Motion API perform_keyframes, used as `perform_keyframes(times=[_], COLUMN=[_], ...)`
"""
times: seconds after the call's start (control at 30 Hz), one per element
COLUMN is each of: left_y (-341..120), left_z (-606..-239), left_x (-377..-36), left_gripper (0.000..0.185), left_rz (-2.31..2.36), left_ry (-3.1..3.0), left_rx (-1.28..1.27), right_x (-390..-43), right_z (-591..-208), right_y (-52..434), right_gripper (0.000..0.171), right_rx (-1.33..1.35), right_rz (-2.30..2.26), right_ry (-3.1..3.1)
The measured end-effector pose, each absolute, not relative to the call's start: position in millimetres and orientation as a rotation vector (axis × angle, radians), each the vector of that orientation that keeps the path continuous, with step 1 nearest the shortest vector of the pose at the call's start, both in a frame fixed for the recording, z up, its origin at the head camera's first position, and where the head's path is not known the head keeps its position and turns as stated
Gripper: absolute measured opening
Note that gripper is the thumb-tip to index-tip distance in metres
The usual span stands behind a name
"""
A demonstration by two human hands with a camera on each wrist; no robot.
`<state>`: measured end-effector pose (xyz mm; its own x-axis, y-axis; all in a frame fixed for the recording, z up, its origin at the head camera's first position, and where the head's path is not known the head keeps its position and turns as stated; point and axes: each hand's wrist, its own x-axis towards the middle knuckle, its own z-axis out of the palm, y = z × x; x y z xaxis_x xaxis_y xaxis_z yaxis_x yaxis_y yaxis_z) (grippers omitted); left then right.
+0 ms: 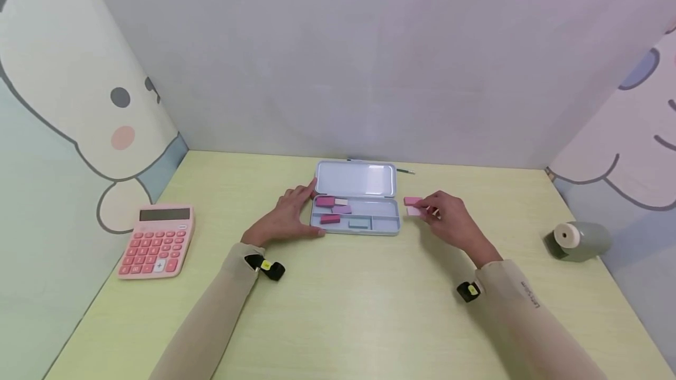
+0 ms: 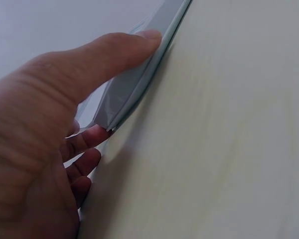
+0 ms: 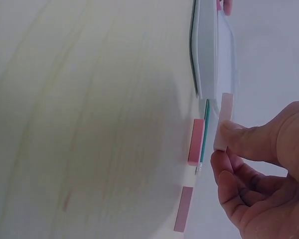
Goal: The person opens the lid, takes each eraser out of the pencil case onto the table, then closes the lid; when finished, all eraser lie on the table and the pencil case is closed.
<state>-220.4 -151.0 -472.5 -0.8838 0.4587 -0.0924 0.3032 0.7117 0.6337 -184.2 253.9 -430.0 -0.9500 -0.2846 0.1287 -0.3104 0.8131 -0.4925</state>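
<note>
The calculator [image 1: 157, 241] keys carry marks too small to read; its display is blank; small dark lettering runs along the right sleeve [image 1: 530, 295], too blurred to make out; nothing else bears text.

Soft, even light is filling the head view, leaving only faint shadows under the forearms on the table [image 1: 338, 309], while a pale glare is showing on the open lid of the pencil case [image 1: 356, 179]. The wide lens is bending the walls outward toward the edges. In the wrist views the left hand [image 2: 50, 134] is casting a soft shadow beside it, and the right hand [image 3: 259, 169] is looking slightly blurred, with a broad dim shadow lying across the tabletop.
</note>
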Motion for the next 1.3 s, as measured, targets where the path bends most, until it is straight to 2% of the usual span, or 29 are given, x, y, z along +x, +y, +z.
perform_keyframes(times=[0.47, 1.3], left_y=[-151, -151], left_z=[-472, -470], left_x=[-221, -219], left_gripper=[0.131, 0.13], left_rz=[0.941, 0.925], left_ry=[2.664, 2.667], left_rx=[0.599, 0.589], right_x=[-193, -193], right_z=[-444, -440], right_y=[256, 251], right_gripper=[0.023, 0.021], right_rx=[0.498, 0.44], right_rz=[0.699, 0.699], right_ry=[-3.022, -3.044])
